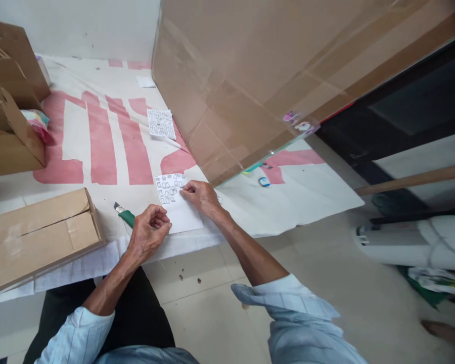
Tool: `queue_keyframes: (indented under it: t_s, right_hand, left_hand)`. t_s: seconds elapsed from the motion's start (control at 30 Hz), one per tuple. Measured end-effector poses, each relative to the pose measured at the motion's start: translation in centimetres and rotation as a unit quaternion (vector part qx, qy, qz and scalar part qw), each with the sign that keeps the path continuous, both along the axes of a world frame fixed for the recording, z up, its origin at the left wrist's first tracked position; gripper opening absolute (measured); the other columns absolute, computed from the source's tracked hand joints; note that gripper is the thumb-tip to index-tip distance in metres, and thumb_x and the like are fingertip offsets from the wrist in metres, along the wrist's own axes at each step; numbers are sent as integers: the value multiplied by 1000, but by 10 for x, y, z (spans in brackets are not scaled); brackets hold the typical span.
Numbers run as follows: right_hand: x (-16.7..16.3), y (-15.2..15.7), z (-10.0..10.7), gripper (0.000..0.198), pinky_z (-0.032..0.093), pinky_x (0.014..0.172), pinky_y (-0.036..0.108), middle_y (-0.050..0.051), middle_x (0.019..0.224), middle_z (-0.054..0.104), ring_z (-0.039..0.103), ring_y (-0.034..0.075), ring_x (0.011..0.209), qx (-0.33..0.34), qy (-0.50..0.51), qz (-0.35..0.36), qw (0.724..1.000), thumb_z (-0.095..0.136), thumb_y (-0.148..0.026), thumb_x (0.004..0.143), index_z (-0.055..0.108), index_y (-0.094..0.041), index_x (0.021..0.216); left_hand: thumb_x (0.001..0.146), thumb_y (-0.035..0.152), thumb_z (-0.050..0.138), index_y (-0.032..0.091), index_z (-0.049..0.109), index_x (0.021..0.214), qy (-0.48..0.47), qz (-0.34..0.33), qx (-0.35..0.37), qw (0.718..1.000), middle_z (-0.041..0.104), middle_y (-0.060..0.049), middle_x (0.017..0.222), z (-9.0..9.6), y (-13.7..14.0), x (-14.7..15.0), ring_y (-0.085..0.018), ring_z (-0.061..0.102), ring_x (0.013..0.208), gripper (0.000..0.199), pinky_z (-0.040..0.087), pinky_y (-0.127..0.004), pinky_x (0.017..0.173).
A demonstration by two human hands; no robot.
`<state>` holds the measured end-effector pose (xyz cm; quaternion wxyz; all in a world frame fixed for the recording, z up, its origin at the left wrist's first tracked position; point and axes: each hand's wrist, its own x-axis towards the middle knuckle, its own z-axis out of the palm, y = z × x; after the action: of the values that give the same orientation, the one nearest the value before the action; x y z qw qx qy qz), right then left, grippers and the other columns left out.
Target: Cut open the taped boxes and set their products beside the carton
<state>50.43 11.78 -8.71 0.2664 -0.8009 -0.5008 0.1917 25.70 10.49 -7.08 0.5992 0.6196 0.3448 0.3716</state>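
Note:
A white sheet of paper (pixel 185 217) lies at the table's front edge, its upper part covered with rows of small grey-outlined shapes. My right hand (pixel 201 196) is over the sheet's upper right, thumb and forefinger pinched together at the marked rows; whatever they hold is too small to make out. At the sheet's left edge is my left hand (pixel 148 233), fingers loosely curled, with a gap between thumb and fingers and nothing visible in it. Just behind that hand rests a green utility knife (pixel 126 216), blade end pointing away to the left.
A large cardboard box (pixel 227 91) stands across the right of the table. A closed carton (pixel 41 235) lies front left, and open cartons (pixel 15 121) stand behind it. Another marked paper (pixel 161 124) lies farther back. A small blue-and-white roll (pixel 264 181) sits to the right.

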Motion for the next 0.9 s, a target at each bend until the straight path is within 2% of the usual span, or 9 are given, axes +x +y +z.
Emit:
queue_keyframes:
  t_s: [0.1,0.2,0.33,0.43,0.53,0.67,0.77,0.9]
  right_hand:
    - [-4,1,1,12,40,64,29,1,71,73,62,18,68,2,-26,-4,1000,69,-31,79,70,-23,71]
    - [-5,2,0,13,40,65,30,2,72,75,64,19,69,1,-46,4,999,67,-30,82,73,-23,73]
    - [-6,4,-2,15,40,66,31,4,76,77,64,21,72,-3,-89,9,996,65,-28,85,77,-23,78]
    - [-4,6,-1,16,39,67,32,5,76,75,62,21,72,-6,-115,5,993,64,-28,86,77,-24,78]
    - [-1,6,2,19,39,65,30,3,69,69,59,19,68,15,-61,23,998,61,-30,86,71,-23,70]
    - [0,-2,12,24,37,55,27,-2,56,56,48,14,54,64,133,6,989,61,-40,82,61,-22,66]
    - [-6,-14,23,29,30,48,26,-5,56,54,40,10,47,87,273,-17,958,69,-49,77,61,-22,71]
    - [-23,-35,41,39,22,45,24,-6,59,54,38,7,45,75,445,2,893,79,-56,73,58,-23,76]
  left_hand:
    - [87,14,64,21,68,98,83,-51,135,986,75,-6,94,1,0,0,-19,68,80,14,55,-33,78]
    - [89,10,62,19,71,101,183,-157,262,934,75,-12,111,5,-2,5,-26,70,98,17,55,-41,90]
    - [93,9,59,18,70,92,346,-239,318,850,73,-14,111,9,-6,16,-30,67,101,14,54,-44,88]
    - [94,7,56,17,68,87,390,-252,322,825,72,-15,111,10,-6,19,-31,65,104,17,53,-46,88]
    - [96,9,56,17,68,87,390,-251,319,827,73,-14,114,10,-5,18,-31,64,106,17,53,-47,89]
    - [95,13,59,19,69,87,377,-246,313,836,74,-13,112,9,-4,15,-30,66,105,13,53,-45,90]
    - [92,11,60,19,70,87,344,-229,307,857,74,-12,107,5,-5,13,-29,68,101,14,53,-42,89]
    - [89,12,63,20,74,95,229,-140,252,930,74,-9,102,3,-2,9,-23,69,87,15,54,-37,83]
